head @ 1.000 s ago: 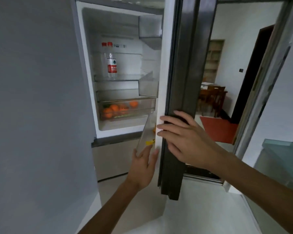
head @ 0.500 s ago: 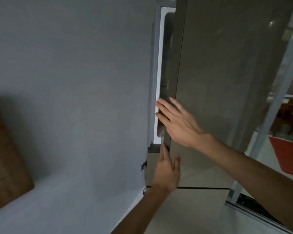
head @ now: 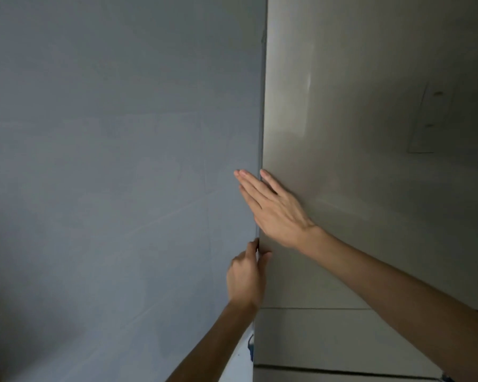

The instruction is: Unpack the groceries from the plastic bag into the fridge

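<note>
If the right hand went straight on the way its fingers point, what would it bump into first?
Probably the grey wall. The right hand lies flat on the fridge door, fingers pointing up-left past the door's edge; depth is unclear.

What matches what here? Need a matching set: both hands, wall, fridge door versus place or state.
1 right hand
2 left hand
3 grey-blue painted wall
4 beige glossy upper fridge door

A fills the view's left half
B flat, fingers straight, over the door's left edge
C lower down, thumb on the door front
D no gap showing, right of the wall

Pairs: 1-B, 2-C, 3-A, 4-D
</note>
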`<act>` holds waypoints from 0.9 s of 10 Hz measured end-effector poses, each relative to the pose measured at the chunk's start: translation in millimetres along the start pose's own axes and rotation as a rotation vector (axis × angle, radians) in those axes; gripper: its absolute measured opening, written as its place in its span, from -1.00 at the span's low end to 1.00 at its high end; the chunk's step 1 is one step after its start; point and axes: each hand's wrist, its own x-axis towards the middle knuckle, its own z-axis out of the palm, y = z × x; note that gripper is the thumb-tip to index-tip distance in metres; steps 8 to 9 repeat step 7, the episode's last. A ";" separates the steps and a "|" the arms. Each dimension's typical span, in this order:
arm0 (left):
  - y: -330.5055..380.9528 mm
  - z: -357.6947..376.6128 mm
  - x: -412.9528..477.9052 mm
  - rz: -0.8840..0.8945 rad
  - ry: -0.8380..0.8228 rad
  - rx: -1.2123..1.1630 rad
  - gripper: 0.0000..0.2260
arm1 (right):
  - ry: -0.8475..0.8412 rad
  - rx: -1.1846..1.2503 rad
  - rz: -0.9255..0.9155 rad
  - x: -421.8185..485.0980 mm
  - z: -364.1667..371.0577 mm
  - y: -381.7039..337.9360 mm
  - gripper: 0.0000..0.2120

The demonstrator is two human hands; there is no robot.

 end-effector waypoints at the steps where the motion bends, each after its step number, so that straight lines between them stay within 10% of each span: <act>1: -8.5 14.4 22.7 0.043 0.052 0.057 -0.69 | -0.023 -0.015 0.000 8.1 24.4 4.3 -0.46; 4: -17.6 1.2 39.7 0.050 -0.060 0.039 -0.56 | -0.078 0.057 0.006 10.5 25.2 4.2 -0.55; 7: -42.6 -103.3 15.2 0.031 -0.187 0.156 -0.71 | -0.420 0.789 0.546 -25.9 -58.9 -43.3 -0.69; 9: -42.6 -103.3 15.2 0.031 -0.187 0.156 -0.71 | -0.420 0.789 0.546 -25.9 -58.9 -43.3 -0.69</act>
